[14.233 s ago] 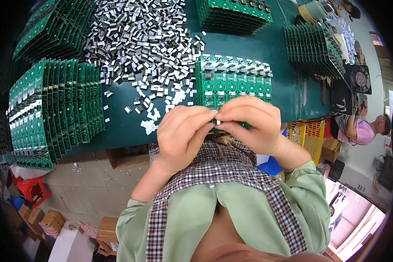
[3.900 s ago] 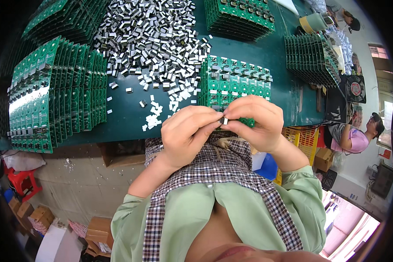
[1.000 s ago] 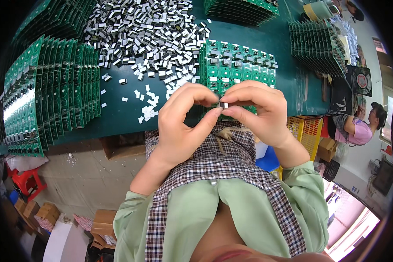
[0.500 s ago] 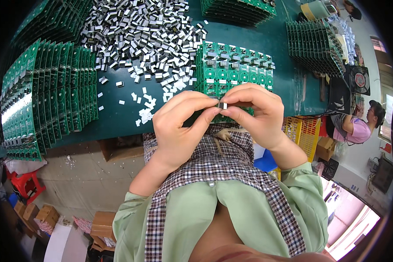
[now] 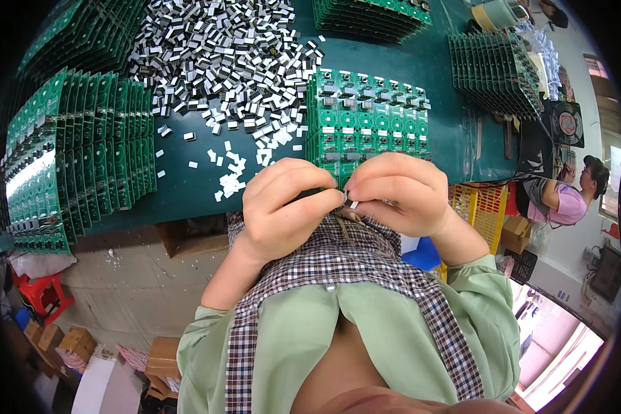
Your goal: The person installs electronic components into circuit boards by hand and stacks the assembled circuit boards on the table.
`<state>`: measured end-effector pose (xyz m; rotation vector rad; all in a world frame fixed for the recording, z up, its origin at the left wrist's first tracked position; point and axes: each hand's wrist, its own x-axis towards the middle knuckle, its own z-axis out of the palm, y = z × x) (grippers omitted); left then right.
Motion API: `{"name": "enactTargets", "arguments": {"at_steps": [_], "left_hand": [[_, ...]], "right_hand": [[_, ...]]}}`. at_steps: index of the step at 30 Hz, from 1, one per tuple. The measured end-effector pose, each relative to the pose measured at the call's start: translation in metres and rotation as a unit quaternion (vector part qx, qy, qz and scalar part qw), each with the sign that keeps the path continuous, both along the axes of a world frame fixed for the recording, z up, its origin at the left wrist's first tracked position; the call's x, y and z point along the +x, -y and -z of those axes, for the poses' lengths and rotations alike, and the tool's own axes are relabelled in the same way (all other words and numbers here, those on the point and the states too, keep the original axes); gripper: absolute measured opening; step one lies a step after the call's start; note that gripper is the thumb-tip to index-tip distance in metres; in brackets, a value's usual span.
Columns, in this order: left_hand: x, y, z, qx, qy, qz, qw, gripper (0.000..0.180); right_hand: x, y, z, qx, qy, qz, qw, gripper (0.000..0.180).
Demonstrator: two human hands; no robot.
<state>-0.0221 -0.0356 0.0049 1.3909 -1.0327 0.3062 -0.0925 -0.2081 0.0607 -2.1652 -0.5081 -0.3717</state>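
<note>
While the green bench [image 5: 457, 141] bears circuit-board stacks [image 5: 83, 148], some cropped above, and a component heap [image 5: 221, 58], the right hand [image 5: 401, 195] clamps its grip on a white-edged component [image 5: 352, 204], mostly finger-hidden, before the bench; the left hand's [image 5: 288, 207] grip is indeterminable.

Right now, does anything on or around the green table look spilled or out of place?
Yes, somewhat: small flat white pieces lie scattered near the front edge of the green table, and tiny white bits litter the grey floor. They look stray against the neat rows of green circuit boards. I see no clear damage.
</note>
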Motion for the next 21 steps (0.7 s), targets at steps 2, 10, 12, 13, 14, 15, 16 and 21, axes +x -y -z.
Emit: {"name": "enactTargets", "arguments": {"at_steps": [2,10,12,13,14,15,16,21], "left_hand": [[0.000,0.000,0.000,0.010,0.001,0.007,1.000,0.025],[-0.006,-0.001,-0.006,0.017,-0.082,0.017,0.996,0.022],[-0.004,0.000,-0.006,0.015,-0.110,0.022,0.994,0.022],[-0.004,0.000,-0.007,0.022,-0.097,0.024,0.995,0.023],[-0.005,-0.001,-0.007,0.029,-0.083,0.027,0.996,0.024],[-0.005,-0.001,-0.006,0.029,-0.083,0.027,0.996,0.024],[-0.006,-0.001,-0.004,0.022,-0.078,0.016,0.997,0.025],[-0.010,0.002,-0.004,0.009,-0.085,-0.015,0.996,0.021]], "right_hand": [[0.001,0.000,-0.001,-0.022,0.006,-0.002,1.000,0.023],[-0.002,-0.002,-0.004,0.011,-0.004,0.027,1.000,0.022],[-0.001,-0.002,-0.004,-0.006,0.002,0.036,0.999,0.021],[-0.001,-0.002,-0.004,-0.006,0.003,0.036,0.999,0.021],[-0.002,-0.002,-0.003,-0.006,0.005,0.038,0.999,0.020],[-0.003,-0.001,-0.002,-0.007,0.006,0.040,0.999,0.020],[-0.003,-0.002,-0.002,-0.007,0.007,0.039,0.999,0.020],[-0.004,-0.004,-0.001,-0.016,0.025,0.062,0.998,0.021]]}}
